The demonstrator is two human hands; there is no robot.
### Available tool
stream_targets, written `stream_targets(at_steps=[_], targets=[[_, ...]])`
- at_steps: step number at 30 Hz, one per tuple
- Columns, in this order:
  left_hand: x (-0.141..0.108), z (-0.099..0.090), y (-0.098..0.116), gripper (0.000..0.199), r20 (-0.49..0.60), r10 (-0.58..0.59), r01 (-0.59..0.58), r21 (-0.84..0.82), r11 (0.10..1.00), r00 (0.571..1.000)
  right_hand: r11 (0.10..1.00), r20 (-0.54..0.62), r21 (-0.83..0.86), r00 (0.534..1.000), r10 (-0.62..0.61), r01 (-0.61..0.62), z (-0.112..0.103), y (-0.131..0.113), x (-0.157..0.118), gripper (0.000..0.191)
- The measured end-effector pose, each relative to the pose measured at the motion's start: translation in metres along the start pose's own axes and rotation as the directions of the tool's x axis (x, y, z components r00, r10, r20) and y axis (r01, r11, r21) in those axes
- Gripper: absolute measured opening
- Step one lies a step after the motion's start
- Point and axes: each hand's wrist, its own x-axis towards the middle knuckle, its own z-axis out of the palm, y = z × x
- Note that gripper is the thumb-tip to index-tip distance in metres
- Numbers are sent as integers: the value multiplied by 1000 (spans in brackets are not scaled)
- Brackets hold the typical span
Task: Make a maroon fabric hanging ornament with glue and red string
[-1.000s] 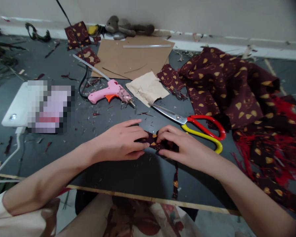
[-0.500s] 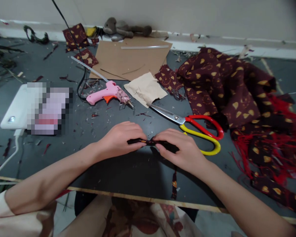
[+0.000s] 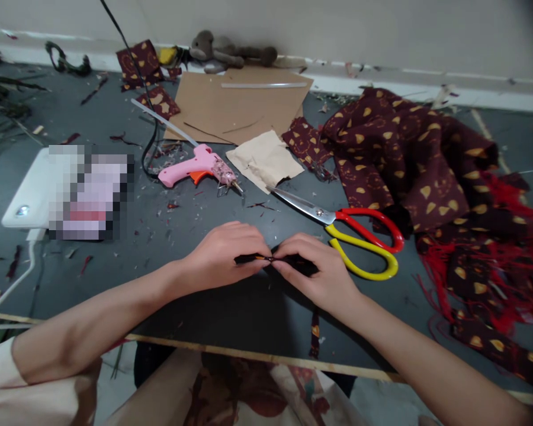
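Observation:
My left hand [image 3: 231,251] and my right hand [image 3: 317,266] meet at the middle of the table, thumbs and fingertips pinched together. Between them is a narrow dark fabric strip [image 3: 263,258] with a bit of gold showing; my fingers cover most of it. Just beyond my right hand lie scissors [image 3: 320,214] with one red and one yellow handle, blades pointing away to the left. A small patterned fabric scrap [image 3: 314,334] lies by the table's front edge, below my right wrist.
A pink glue gun [image 3: 195,168] with a cord lies beyond my left hand, beside a beige fabric piece [image 3: 266,160]. Cardboard [image 3: 240,109] and a stuffed toy [image 3: 231,52] are at the back. Maroon patterned cloth [image 3: 404,148] with red fringe fills the right; a white power bank [image 3: 26,195] is left.
My hands have come closer together, fingertips now meeting over the strip, and less of it shows between them. The view has shifted slightly.

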Motion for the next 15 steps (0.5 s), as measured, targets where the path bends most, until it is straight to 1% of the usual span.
stream_targets(at_steps=[4,8,11,15], targets=[[0,0,-1,13,-10,15,-16,-62,998,1000,1000,-5,21,1000,4,-4,1,-1,0,5],[1,0,-1,11,-22,-10,8,-89,996,1000,1000,3,18,1000,-5,5,-1,0,-1,3],[3,-2,0,8,-62,-40,35,-83,996,997,1000,-10,-20,1000,-3,3,-4,2,-1,2],[4,-4,0,7,-131,-56,42,-108,993,990,997,-50,-57,997,-57,55,-8,3,-1,4]])
